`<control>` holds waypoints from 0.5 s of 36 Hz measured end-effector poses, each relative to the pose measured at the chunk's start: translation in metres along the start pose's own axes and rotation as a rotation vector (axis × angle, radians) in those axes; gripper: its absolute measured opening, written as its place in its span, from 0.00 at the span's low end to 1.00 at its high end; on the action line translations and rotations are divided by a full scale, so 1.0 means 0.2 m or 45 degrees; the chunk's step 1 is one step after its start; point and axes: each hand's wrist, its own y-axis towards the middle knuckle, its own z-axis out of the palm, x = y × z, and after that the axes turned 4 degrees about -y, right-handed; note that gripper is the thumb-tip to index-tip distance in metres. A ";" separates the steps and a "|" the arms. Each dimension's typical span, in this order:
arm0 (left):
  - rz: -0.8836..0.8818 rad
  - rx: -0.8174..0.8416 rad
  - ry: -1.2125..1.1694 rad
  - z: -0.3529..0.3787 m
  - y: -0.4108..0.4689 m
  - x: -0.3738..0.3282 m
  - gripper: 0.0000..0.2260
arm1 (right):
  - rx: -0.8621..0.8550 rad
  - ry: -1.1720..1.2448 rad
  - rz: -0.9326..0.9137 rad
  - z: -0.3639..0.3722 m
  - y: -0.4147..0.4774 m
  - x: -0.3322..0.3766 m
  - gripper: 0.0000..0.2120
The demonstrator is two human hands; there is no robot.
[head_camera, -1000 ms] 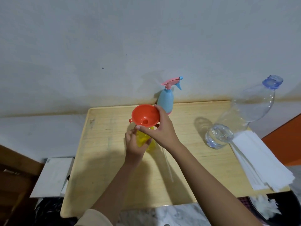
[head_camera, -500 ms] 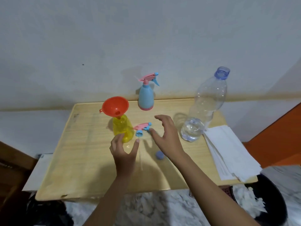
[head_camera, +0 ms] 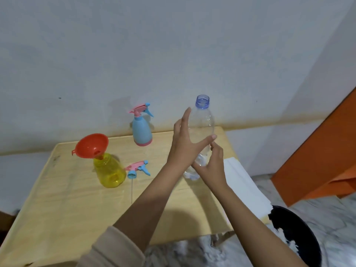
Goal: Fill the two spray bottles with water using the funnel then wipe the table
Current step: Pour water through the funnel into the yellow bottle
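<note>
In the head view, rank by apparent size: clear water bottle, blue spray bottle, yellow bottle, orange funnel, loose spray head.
1. clear water bottle, partly hidden by both hands
2. blue spray bottle; yellow bottle looks similar, being nearer
3. orange funnel
4. loose spray head

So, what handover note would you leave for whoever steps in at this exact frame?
Left hand is open, spread against the clear water bottle; right hand is curling round its lower part, grip not yet closed. The bottle stands uncapped with a little water at the bottom. The orange funnel sits tilted in the yellow spray bottle, whose spray head lies beside it. The blue spray bottle is capped at the back.
Left: pour, fill both, wipe the table.
</note>
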 end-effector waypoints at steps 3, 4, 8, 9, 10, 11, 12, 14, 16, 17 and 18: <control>-0.049 -0.058 -0.010 0.04 0.02 0.01 0.41 | 0.143 0.024 0.025 0.03 0.08 -0.01 0.49; -0.039 -0.078 -0.017 0.05 0.02 0.02 0.41 | 0.162 0.046 0.038 0.04 0.10 -0.02 0.50; -0.001 -0.149 -0.119 -0.01 0.00 0.07 0.40 | 0.146 0.103 -0.035 0.08 0.11 -0.02 0.49; 0.004 -0.163 -0.168 -0.04 -0.01 0.09 0.40 | 0.122 0.086 -0.075 0.09 0.11 -0.02 0.48; 0.012 -0.175 -0.211 -0.07 -0.03 0.11 0.40 | 0.094 0.060 -0.111 0.10 0.10 -0.01 0.48; 0.025 -0.190 -0.249 -0.10 -0.04 0.12 0.39 | 0.071 0.035 -0.145 0.11 0.08 0.01 0.47; 0.041 -0.218 -0.282 -0.13 -0.06 0.12 0.38 | 0.060 0.019 -0.182 0.12 0.07 0.03 0.46; 0.076 -0.306 -0.330 -0.18 -0.07 0.13 0.37 | 0.077 -0.004 -0.267 0.13 0.06 0.07 0.46; 0.096 -0.382 -0.393 -0.24 -0.09 0.14 0.37 | 0.108 -0.041 -0.346 0.13 0.06 0.11 0.47; 0.092 -0.414 -0.422 -0.27 -0.09 0.14 0.37 | 0.118 -0.093 -0.386 0.14 0.06 0.14 0.46; 0.072 -0.444 -0.446 -0.30 -0.11 0.14 0.37 | 0.131 -0.173 -0.428 0.14 0.06 0.16 0.46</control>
